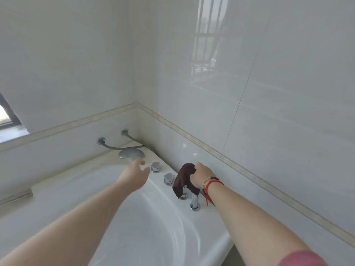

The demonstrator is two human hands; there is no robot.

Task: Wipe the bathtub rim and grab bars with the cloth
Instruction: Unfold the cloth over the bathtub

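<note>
Item: dark brown cloth [184, 179], which we hold bunched in the right hand [202, 176], draped over a chrome fitting [194, 201] on the bathtub rim [207, 219] at four o'clock. Our left hand [135, 174] reaches at centre, fingers loosely spread, gripping nothing, near the spout [131, 153] at twelve and two chrome knobs [162, 172]. Risk, as we judge it: loose cloth snagging on the fitting. Writing or brands: none legible.

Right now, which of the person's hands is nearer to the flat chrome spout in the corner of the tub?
The left. The left hand reaches out just below the spout, fingers spread. The right hand grips the dark cloth farther along the rim, past both knobs.
</note>
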